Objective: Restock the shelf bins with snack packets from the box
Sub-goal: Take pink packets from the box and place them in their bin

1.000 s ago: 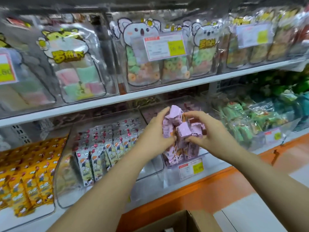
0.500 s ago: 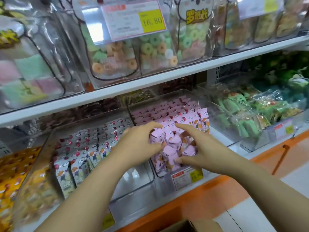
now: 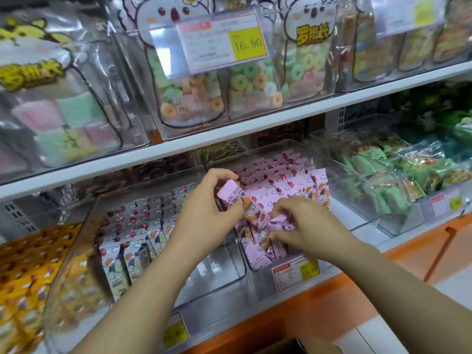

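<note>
Rows of pink snack packets [image 3: 288, 180] fill the back of a clear plastic bin [image 3: 258, 279] on the lower shelf. My left hand [image 3: 204, 213] pinches one pink packet [image 3: 229, 194] over the bin's front left corner. My right hand [image 3: 304, 223] grips a loose pink packet [image 3: 281, 222] lying on the jumbled front pile. Both hands are inside the bin's front half. The brown cardboard box [image 3: 293, 347] shows only its top edge at the bottom of the view.
To the left is a clear bin of white packets [image 3: 132, 238], then yellow packets [image 3: 28, 261]. Green packets [image 3: 378, 182] fill the right bin. A white shelf board [image 3: 255, 123] with candy bags hangs above. Price tags [image 3: 296, 272] clip to the bin fronts.
The view moved closer to the shelf. Both hands lowered the handful of pink packets into the bin, and my hands have spread apart, each now holding a single packet.
</note>
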Demonstrator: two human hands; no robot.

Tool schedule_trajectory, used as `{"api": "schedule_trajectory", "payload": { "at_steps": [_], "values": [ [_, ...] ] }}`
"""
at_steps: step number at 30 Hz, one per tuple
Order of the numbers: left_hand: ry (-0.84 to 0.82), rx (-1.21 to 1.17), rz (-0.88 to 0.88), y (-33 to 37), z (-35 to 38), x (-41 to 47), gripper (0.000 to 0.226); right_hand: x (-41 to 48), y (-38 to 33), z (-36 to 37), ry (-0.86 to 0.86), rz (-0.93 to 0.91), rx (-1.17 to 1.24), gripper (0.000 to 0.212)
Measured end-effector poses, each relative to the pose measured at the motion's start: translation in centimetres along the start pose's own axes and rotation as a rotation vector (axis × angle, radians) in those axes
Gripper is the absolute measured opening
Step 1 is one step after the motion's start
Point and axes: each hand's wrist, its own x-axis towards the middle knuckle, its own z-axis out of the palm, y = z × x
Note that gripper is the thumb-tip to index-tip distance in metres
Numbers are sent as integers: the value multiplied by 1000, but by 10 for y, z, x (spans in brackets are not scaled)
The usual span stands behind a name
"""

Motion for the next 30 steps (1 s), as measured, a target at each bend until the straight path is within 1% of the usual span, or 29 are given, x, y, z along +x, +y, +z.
{"api": "schedule_trajectory", "payload": {
  "at_steps": [2, 4, 7, 9, 11, 14, 16, 17, 19, 20, 21, 23, 25, 27, 28, 30],
  "values": [
    [21, -44, 3, 1, -1, -4, 28, 1, 0, -1, 16, 12, 47, 26],
    [52, -92, -29, 0, 0, -7, 28, 1, 0, -7, 90, 31, 149, 23],
    [124, -149, -90, -7, 2, -9, 28, 0, 1, -24, 330, 72, 300, 18],
    [165, -194, -122, -10, 6, -9, 30, -3, 7, -33, 445, 119, 371, 10],
    [193, -215, -134, -10, 13, -7, 33, -6, 15, -37, 537, 220, 500, 7],
    [219, -246, -133, -2, 25, -4, 36, -13, 21, -43, 667, 398, 780, 21],
    [213, -274, -131, 5, 33, -2, 35, -15, 20, -46, 690, 459, 982, 29],
    [208, -304, -137, 8, 38, -1, 35, -15, 19, -46, 683, 472, 1113, 29],
    [192, -389, -169, 13, 46, 4, 30, -16, 13, -45, 640, 502, 1398, 20],
    [170, -429, -197, 15, 50, 6, 27, -16, 9, -45, 606, 511, 1507, 15],
    [140, -467, -226, 17, 53, 9, 26, -16, 8, -44, 554, 507, 1564, 12],
    [76, -518, -250, 19, 58, 15, 37, -16, 8, -43, 411, 461, 1538, 13],
    [36, -516, -249, 21, 60, 18, 50, -17, 8, -42, 284, 393, 1391, 19],
    [-9, -490, -231, 23, 63, 22, 63, -19, 8, -44, 195, 331, 1217, 19],
    [-35, -477, -222, 23, 64, 23, 66, -20, 8, -46, 167, 304, 1132, 20],
    [-91, -428, -198, 24, 67, 27, 61, -19, 11, -50, 146, 252, 979, 28]
  ]
}}
